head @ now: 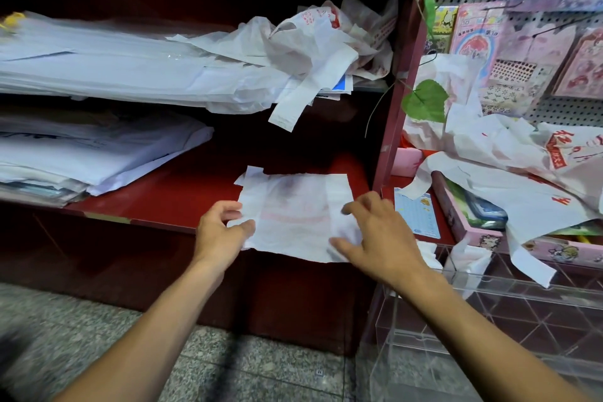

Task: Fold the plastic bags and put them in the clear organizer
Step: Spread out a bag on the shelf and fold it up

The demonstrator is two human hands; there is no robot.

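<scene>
At the centre of the frame we see a flattened white plastic bag (293,215) lying on the red shelf (182,202), its near edge over the shelf's front. Our left hand (222,232) pinches the bag's left edge between thumb and fingers; our right hand (375,238) grips its crumpled right side. The clear organizer (489,313) stands at lower right, with folded white bags (470,258) inside.

A white plastic bag (293,215) with faint pink print lies on a deep red shelf (182,199). Crumpled white bags (522,173) carry red lettering beside green leaves (424,101), pink sticker sheets (479,39), a pink patterned box (489,238), a light blue card (416,212), and speckled grey flooring (248,369).
</scene>
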